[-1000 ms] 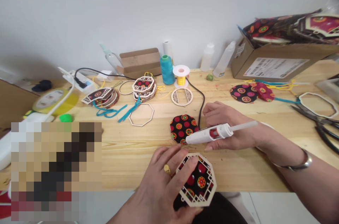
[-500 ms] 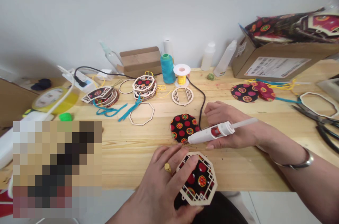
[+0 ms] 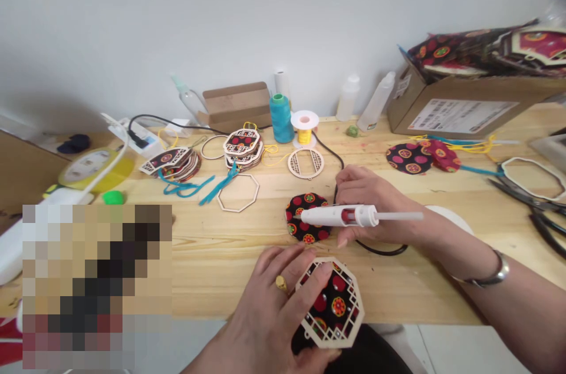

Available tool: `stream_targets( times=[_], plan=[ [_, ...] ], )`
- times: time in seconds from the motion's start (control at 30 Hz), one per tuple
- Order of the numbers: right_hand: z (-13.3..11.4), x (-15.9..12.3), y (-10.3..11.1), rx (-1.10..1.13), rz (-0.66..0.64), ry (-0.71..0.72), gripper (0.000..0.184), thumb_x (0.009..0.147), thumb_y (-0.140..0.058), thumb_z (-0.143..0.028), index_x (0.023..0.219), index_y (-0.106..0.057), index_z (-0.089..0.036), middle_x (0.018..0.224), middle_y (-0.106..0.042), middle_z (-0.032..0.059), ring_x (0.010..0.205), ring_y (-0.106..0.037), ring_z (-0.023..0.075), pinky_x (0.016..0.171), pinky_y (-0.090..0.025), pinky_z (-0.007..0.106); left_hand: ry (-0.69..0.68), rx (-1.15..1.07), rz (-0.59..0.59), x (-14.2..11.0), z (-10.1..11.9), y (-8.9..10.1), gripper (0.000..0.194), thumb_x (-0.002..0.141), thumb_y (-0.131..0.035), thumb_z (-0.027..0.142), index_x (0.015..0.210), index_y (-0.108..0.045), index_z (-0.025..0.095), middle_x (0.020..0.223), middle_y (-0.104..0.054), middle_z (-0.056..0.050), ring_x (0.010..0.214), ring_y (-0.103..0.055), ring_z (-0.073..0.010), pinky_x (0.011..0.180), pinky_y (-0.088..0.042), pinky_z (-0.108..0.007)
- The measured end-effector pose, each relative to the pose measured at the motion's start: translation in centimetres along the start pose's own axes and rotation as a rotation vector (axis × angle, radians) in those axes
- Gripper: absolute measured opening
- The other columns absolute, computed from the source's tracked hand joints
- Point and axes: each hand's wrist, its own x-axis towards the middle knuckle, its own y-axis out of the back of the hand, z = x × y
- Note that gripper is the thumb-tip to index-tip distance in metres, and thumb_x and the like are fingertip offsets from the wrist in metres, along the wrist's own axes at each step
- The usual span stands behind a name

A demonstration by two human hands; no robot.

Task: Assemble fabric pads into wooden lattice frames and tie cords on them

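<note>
My left hand [image 3: 283, 303] is closed on an octagonal wooden lattice frame [image 3: 356, 303] backed with black fabric printed with red and orange flowers. It holds the frame at the table's front edge, with the index finger across its face. My right hand [image 3: 367, 197] grips a white glue gun [image 3: 327, 216] with a clear glue stick [image 3: 400, 216] jutting from its rear. The gun's nozzle points left, over a round black floral fabric piece [image 3: 307, 238] lying on the table. Whether the nozzle touches that fabric I cannot tell.
Behind lie a stack of octagonal frames [image 3: 242, 141], a blue thread cone [image 3: 280, 119], a yellow spool [image 3: 305, 120] and a round lattice [image 3: 306, 163]. A cardboard box [image 3: 464, 108] stands at back right, scissors [image 3: 526, 194] below it. A black cord [image 3: 329, 147] runs behind my right hand.
My right hand has swung the glue gun left and up, its nozzle now above the fabric piece and the gun nearly level. The left hand keeps its hold on the frame.
</note>
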Motion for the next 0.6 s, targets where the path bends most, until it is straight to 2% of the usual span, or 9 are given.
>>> stream_targets(
  times=[0.23,0.43,0.6],
  plan=[
    [-0.99,0.48,-0.44,-0.053,-0.009,-0.047,0.052,0.073,-0.053,-0.068,0.062,-0.055,-0.017,0.059,-0.054,0.0018,0.078,-0.043,0.0187,0.073,-0.029,0.033,-0.005,0.009,-0.001,0.14,0.05,-0.01,0.077,0.070,-0.064,0.036,0.136,-0.032,0.014,0.127,-0.054,-0.017,0.122,-0.046,-0.0325,0.098,-0.037,-0.051],
    [-0.94,0.58,-0.57,-0.090,-0.017,-0.072,0.051,0.070,-0.059,-0.066,0.060,-0.053,-0.017,0.059,-0.054,0.0012,0.074,-0.042,0.0174,0.070,-0.027,0.031,-0.005,-0.006,-0.003,0.08,0.03,-0.01,0.074,0.071,-0.063,0.035,0.135,-0.033,0.015,0.128,-0.053,-0.016,0.122,-0.045,-0.0316,0.098,-0.036,-0.050],
    [-0.65,0.48,-0.81,-0.112,-0.052,-0.080,0.052,0.072,-0.055,-0.068,0.062,-0.052,-0.017,0.060,-0.053,0.0005,0.073,-0.042,0.0163,0.070,-0.027,0.031,-0.007,0.004,0.002,0.12,0.02,0.00,0.075,0.070,-0.064,0.035,0.135,-0.033,0.014,0.127,-0.054,-0.016,0.122,-0.045,-0.0318,0.098,-0.035,-0.051]
  ],
)
